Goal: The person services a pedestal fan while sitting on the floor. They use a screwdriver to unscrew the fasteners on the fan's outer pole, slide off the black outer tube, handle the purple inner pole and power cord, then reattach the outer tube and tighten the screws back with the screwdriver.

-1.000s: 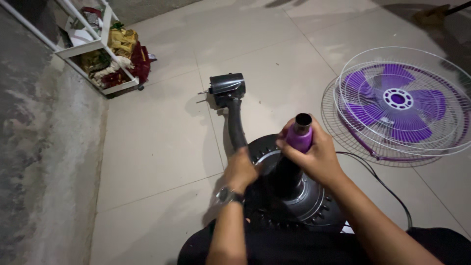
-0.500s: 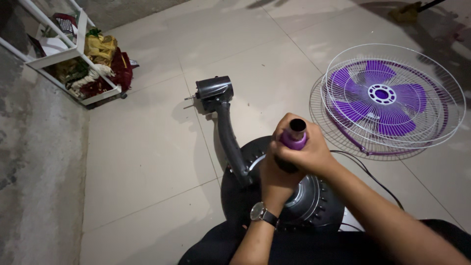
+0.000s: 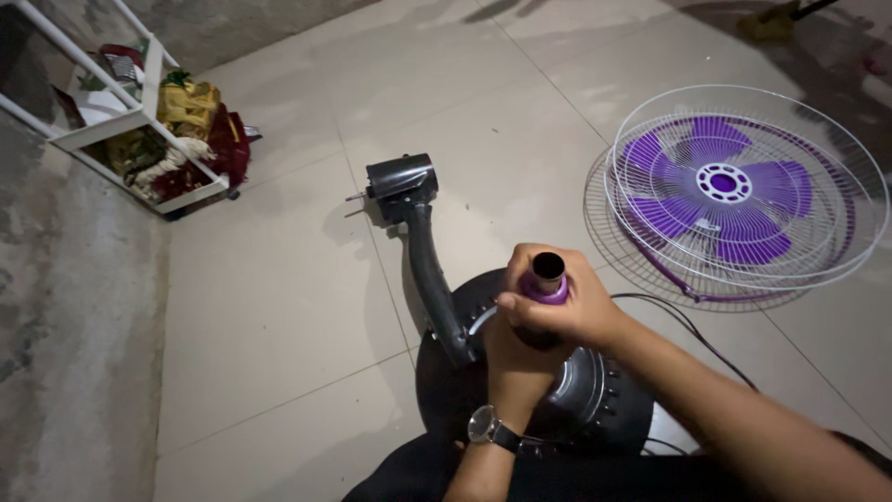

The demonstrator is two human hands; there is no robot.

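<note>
A black round fan base [image 3: 595,400] stands on the floor just in front of me, with an upright tube rising from it that ends in a purple collar [image 3: 546,284]. My right hand [image 3: 571,307] is wrapped around that collar at the top. My left hand [image 3: 511,358], with a wristwatch, grips the tube lower down, mostly hidden behind the right hand. A dark fan motor housing on its curved neck [image 3: 418,237] lies flat on the tiles, reaching from the base toward the upper left.
White wire fan guards with a purple blade [image 3: 734,191] lie on the floor at the right. A black cord [image 3: 688,325] runs from the base toward them. A white shelf rack [image 3: 139,121] with packets stands by the rough wall at upper left.
My left hand has slid up from the base of the tube to just under the right hand. The view shifted slightly; the right hand stays on the purple collar.
</note>
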